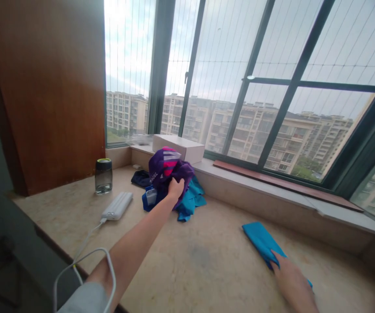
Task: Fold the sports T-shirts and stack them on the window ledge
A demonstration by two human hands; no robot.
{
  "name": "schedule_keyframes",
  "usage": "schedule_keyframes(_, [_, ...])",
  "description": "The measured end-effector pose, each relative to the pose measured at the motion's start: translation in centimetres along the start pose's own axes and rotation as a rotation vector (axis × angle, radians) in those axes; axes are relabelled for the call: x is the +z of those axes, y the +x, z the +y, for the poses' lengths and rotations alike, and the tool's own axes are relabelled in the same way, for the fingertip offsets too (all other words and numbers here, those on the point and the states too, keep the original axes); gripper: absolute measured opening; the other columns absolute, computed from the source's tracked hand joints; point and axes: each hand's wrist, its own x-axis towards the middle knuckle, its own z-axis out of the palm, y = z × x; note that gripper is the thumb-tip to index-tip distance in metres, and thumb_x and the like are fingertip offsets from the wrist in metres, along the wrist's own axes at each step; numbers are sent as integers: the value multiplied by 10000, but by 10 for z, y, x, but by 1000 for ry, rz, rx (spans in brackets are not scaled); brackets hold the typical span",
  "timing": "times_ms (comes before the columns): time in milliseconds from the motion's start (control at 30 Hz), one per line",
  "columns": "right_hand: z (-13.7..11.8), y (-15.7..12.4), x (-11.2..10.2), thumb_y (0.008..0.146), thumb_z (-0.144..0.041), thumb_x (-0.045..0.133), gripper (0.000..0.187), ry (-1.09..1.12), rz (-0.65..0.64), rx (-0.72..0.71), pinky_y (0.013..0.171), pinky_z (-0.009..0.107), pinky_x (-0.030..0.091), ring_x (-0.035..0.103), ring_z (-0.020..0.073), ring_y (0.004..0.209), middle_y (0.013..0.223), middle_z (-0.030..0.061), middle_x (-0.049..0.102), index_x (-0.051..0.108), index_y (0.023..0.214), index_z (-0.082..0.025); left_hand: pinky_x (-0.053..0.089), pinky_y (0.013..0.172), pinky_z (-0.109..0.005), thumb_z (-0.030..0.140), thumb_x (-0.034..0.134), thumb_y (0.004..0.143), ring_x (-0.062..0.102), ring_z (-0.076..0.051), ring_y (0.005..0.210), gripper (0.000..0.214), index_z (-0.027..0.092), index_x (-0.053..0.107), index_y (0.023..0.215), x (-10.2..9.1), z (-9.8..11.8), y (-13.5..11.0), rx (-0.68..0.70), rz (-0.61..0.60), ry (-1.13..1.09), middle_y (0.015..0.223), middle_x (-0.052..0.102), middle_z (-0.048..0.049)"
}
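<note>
Leftmost, a dark bottle (103,175) stands upright on the stone counter (207,261), with a white power bank (117,205) just beside it (cable attached, running toward the camera). Centrally, the left hand (175,189) is extended, fingers closed around a purple garment (166,168) lifted above a heap of blue clothes (187,202); a white box (178,148) sits behind on the sill. Rightward, the right hand (290,280) lies flat, fingers extended and open, pressing a folded blue cloth (263,243) against the counter.
</note>
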Motion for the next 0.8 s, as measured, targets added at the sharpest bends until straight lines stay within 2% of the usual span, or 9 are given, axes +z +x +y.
schedule_keyframes(67, [-9,3,-5,824,-527,383,569,57,22,84,903,592,517,714,435,995,1008,200,766,759,1133,-234,341,1167,-528,299,746,867,388,-364,1437,504,154,586,1322,2,-9,-8,35,-19,95,1519,456,-182])
schedule_keyframes(133, [-26,4,-13,840,-588,390,565,180,72,157,869,598,522,722,438,932,922,185,773,772,1065,-237,179,1246,-474,281,817,755,184,-384,1539,596,126,610,1292,10,-30,-30,59,-100,164,1565,400,-224])
schedule_keyframes(233, [-64,-5,-28,821,-692,502,557,580,145,128,902,534,539,714,390,983,954,143,785,775,964,-228,256,1216,-511,371,816,732,369,-391,1468,597,160,652,1265,33,-69,-78,31,-297,178,1400,595,-210])
schedule_keyframes(333, [-107,-21,-37,770,-737,645,604,1070,-6,73,893,477,566,723,325,968,986,103,791,772,1011,-198,348,1157,-541,450,830,709,478,-397,1389,633,213,671,1274,51,-95,-122,1,-537,122,1253,696,-172])
schedule_keyframes(433, [-134,-36,-33,796,-728,663,629,1298,-250,85,870,485,580,732,313,955,968,108,793,763,1084,-178,348,1162,-516,435,868,674,521,-398,1338,636,245,693,1255,51,-96,-142,38,-756,114,1232,717,-132])
schedule_keyframes(533, [-140,-45,-28,820,-702,669,614,1354,-307,98,891,474,578,726,306,1005,995,109,790,748,1121,-173,419,1109,-462,397,853,710,606,-364,1217,543,253,712,1214,44,-85,-145,87,-895,145,1174,744,-90])
schedule_keyframes(600, [-138,-46,-28,833,-685,668,573,1371,-294,102,883,450,583,726,297,1011,1003,98,790,748,1100,-184,484,1027,-411,405,801,768,652,-331,1098,375,239,749,1101,42,-79,-145,102,-909,158,1083,765,-65])
schedule_keyframes(667, [-135,-43,-32,843,-674,662,524,1390,-225,115,857,432,593,732,293,983,976,84,792,756,1039,-197,523,922,-374,430,718,836,671,-301,958,237,216,762,928,42,-77,-145,100,-839,178,952,769,-46])
schedule_keyframes(800, [-130,-32,-49,845,-665,665,445,1473,134,223,845,418,598,741,271,923,902,23,794,743,971,-245,524,803,-360,470,523,937,651,-263,794,354,201,717,813,45,-84,-143,87,-669,162,794,727,-33])
